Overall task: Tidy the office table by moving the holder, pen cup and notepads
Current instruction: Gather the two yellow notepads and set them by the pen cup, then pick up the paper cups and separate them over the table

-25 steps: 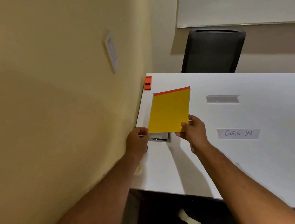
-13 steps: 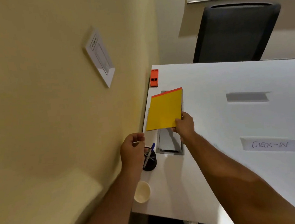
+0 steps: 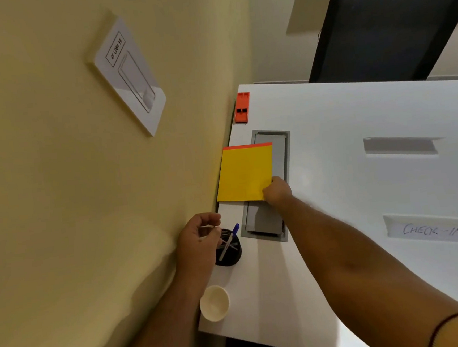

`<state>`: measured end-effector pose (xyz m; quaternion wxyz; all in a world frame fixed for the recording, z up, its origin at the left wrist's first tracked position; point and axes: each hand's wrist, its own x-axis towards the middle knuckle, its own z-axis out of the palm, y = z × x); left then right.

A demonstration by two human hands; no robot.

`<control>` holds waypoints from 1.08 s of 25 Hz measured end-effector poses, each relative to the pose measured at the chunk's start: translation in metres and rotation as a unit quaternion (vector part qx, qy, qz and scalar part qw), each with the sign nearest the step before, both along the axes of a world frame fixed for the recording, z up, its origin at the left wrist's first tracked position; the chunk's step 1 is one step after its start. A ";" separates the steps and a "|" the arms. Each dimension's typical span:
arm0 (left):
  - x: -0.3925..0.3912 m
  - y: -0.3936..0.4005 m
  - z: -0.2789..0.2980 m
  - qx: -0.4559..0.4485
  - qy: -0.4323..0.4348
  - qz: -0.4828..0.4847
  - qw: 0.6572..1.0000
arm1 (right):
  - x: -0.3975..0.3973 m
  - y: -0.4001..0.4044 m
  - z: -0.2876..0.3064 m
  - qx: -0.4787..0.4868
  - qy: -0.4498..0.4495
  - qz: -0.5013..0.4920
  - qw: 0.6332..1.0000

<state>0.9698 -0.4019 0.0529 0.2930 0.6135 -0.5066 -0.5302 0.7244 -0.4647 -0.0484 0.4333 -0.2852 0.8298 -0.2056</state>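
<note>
My right hand (image 3: 277, 191) pinches the yellow notepad's (image 3: 246, 173) near corner; my left hand (image 3: 199, 241), loosely curled and empty, hovers beside the pen cup (image 3: 229, 249).

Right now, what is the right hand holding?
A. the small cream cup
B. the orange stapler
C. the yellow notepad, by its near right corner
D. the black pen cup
C: the right hand pinches the near right corner of the yellow notepad, while the pen cup sits by the left hand.
</note>
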 end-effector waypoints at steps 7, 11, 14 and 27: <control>0.004 0.005 0.000 0.016 -0.004 -0.008 1.000 | 0.022 0.025 0.016 -0.164 0.000 -0.015 0.986; 0.007 0.012 0.003 0.029 -0.020 -0.015 0.999 | 0.057 0.055 0.025 -0.225 -0.036 -0.020 0.973; 0.015 0.023 0.003 0.038 -0.021 -0.008 0.999 | 0.083 0.079 0.032 -0.267 -0.043 0.001 0.963; 0.047 0.076 -0.004 -0.006 -0.086 -0.069 0.994 | 0.156 0.172 0.037 -0.219 0.036 0.145 0.964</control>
